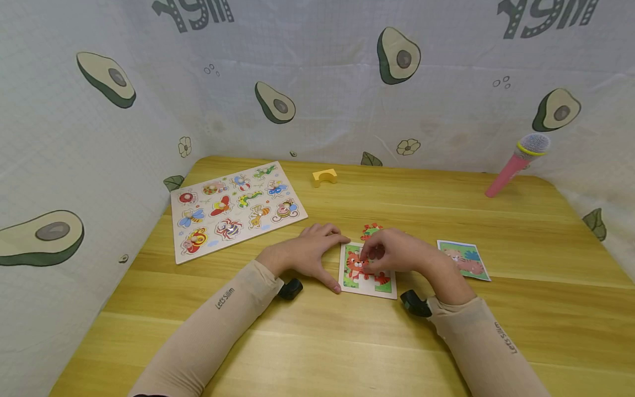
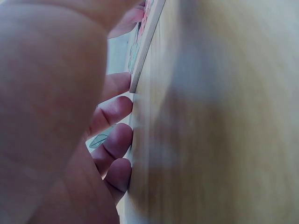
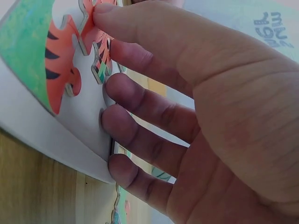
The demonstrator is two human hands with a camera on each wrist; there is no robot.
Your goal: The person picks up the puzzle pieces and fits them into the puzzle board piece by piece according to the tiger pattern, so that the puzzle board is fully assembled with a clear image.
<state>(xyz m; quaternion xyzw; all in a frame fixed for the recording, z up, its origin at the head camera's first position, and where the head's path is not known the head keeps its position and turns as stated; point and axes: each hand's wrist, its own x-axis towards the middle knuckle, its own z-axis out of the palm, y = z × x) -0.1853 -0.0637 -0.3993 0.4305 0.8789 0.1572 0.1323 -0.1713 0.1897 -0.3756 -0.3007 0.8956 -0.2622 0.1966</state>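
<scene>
A small square puzzle board (image 1: 368, 294) with an orange tiger picture lies on the table; bare patches show among its pieces. My left hand (image 1: 306, 255) is spread at its left side, thumb near the lower left corner, index finger by the upper one. In the left wrist view its fingertips are beside the board's edge (image 2: 148, 46). Over the board, my right hand (image 1: 399, 251) pinches an orange striped puzzle piece (image 3: 102, 55) between thumb and index finger, the other fingers loosely bent. Another red-orange piece (image 1: 370, 229) lies just behind the board, partly hidden by this hand.
A large insect peg board (image 1: 238, 238) lies at the left. Behind is a yellow arch block (image 1: 324, 176). On the right lies a picture card (image 1: 466, 259), and a pink microphone (image 1: 511, 173) stands tilted at the back right. A printed cloth (image 1: 337, 110) hangs behind the table.
</scene>
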